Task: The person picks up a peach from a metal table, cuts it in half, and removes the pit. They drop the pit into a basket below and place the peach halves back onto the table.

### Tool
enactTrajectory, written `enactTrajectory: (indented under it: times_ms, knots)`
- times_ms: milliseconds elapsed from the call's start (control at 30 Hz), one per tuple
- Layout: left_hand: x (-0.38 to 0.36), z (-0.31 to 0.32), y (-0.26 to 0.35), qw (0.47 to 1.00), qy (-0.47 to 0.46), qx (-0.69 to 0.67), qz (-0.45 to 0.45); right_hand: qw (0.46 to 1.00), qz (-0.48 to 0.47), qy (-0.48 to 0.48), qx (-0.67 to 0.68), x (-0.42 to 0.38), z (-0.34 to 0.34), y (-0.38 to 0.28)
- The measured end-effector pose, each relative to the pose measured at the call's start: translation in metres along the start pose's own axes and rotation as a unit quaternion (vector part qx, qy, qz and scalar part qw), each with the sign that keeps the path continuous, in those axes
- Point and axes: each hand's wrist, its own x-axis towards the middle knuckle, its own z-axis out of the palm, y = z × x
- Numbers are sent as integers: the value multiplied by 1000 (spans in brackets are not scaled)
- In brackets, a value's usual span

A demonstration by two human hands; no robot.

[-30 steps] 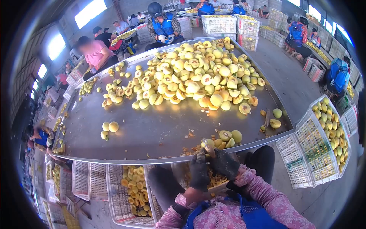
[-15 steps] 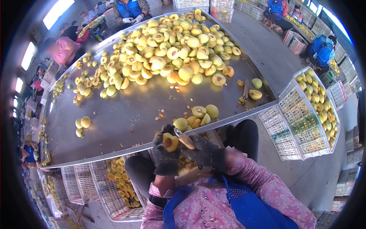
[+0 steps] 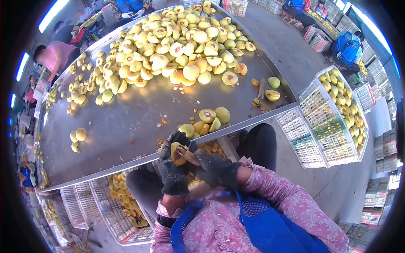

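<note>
My left hand [image 3: 174, 177], in a dark work glove, is closed around a yellow peach half [image 3: 176, 154] just off the table's near edge. The cut face is turned toward my right hand [image 3: 217, 168], also gloved, which grips a pitting tool by its wooden handle [image 3: 192, 158]. The tool's working end is at the fruit's hollow and hidden from sight. Beyond my hands, a few peach pieces [image 3: 207, 115] and a whole-looking peach [image 3: 222, 114] lie by the table's edge.
A large heap of peaches [image 3: 168, 55] covers the far part of the metal table [image 3: 126, 130]. Below its edge stands a white crate [image 3: 101, 202] with peach halves. At right, a tilted crate [image 3: 333, 130] is full of fruit. Other people work around the table and behind.
The tool's metal end, visible above the peach half before, has come down to the fruit's cut face. Both hands are closer together. The whole view has shifted slightly.
</note>
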Motion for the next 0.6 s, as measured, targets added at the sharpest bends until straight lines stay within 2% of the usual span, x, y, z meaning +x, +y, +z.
enactTrajectory:
  times_ms: [33,67,100,133,167,200,233,300,333,400,433,467,500,533,567,600]
  knots:
    - [-1,3,-2,998,-7,55,33,1000,-2,10,-14,0,-2,-6]
    - [-2,5,-3,992,-15,110,67,994,7,-19,-105,-5,-8,-14]
    - [0,5,-3,992,-14,109,65,979,15,-48,-195,-5,-14,-30]
    - [2,3,0,999,2,40,14,980,17,-48,-195,-1,-16,-44]
    - [3,2,1,999,17,-29,-36,989,137,-47,-10,4,-17,-57]
    - [4,1,0,999,19,-30,-38,951,250,-43,176,6,-17,-62]
    - [5,0,-1,998,29,-15,-47,951,252,-42,177,4,-17,-58]
    - [7,-8,-4,998,40,0,-58,993,101,-63,-28,1,-18,-46]
    - [9,-15,-4,993,4,115,-25,992,102,-63,-27,2,-17,-42]
    - [10,-25,-3,973,-32,229,5,997,73,-38,16,5,-13,-30]
    - [10,-24,0,969,-40,245,1,997,63,-29,31,5,-12,-22]
    - [11,-25,3,966,-44,253,-2,986,-47,-24,-159,3,-12,-4]
    - [13,-26,7,964,-48,262,-5,962,-100,-25,-252,3,-15,-10]
    - [15,-29,12,977,-50,196,-69,927,-154,-16,-341,4,-18,-17]
    - [17,-30,15,981,-52,130,-132,985,113,-92,-95,11,-29,-59]
    - [16,-27,16,981,-52,131,-133,903,364,-156,166,14,-35,-81]
